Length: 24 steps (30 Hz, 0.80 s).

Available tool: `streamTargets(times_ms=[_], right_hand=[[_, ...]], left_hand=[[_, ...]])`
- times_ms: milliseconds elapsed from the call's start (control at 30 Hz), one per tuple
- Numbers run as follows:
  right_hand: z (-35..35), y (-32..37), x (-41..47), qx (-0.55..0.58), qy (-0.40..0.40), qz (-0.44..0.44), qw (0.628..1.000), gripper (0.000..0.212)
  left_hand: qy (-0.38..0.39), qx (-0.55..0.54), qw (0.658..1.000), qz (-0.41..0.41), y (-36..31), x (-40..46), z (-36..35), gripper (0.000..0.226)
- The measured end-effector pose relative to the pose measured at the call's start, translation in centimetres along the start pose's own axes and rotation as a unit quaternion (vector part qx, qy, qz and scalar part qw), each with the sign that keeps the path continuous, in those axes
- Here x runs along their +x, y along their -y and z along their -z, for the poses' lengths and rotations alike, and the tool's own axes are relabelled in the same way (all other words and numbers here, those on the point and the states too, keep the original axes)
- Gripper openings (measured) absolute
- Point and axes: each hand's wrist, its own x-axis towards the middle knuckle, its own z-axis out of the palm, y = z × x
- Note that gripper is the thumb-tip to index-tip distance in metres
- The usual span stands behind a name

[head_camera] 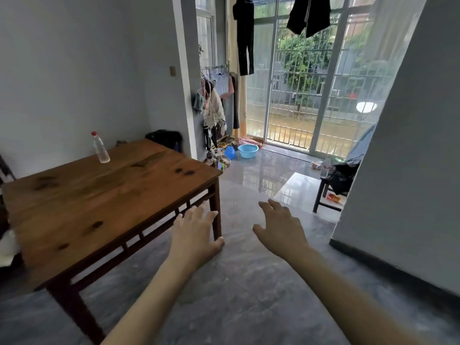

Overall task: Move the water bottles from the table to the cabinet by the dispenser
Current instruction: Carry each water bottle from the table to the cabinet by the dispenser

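Both hands, the left hand (193,232) and right hand (281,229), hang empty with fingers spread near the wooden counter (104,195), whose far side holds one upright bottle (100,148), likely light, smooth and squashy, best gripped mid-body

Wooden table (104,195) bears one upright water bottle (100,148)

Both forearms are bare to the frame edge, with no sleeves, rings or watch on the hands (196,232).
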Motion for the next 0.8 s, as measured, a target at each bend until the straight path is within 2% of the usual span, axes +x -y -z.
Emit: streamTargets(times_ms=[467,800], right_hand=[[2.1,-6.8,23.5,-0.040,-0.019,-0.044,0.998,0.066],[3.2,-17.0,40.6,-0.039,-0.018,-0.043,0.998,0.066]], left_hand=[[0.037,-0.008,0.998,-0.046,-3.7,26.9,-2.3,0.076],[0.026,-0.010,0.998,-0.057,-10.8,45.2,-5.3,0.076]])
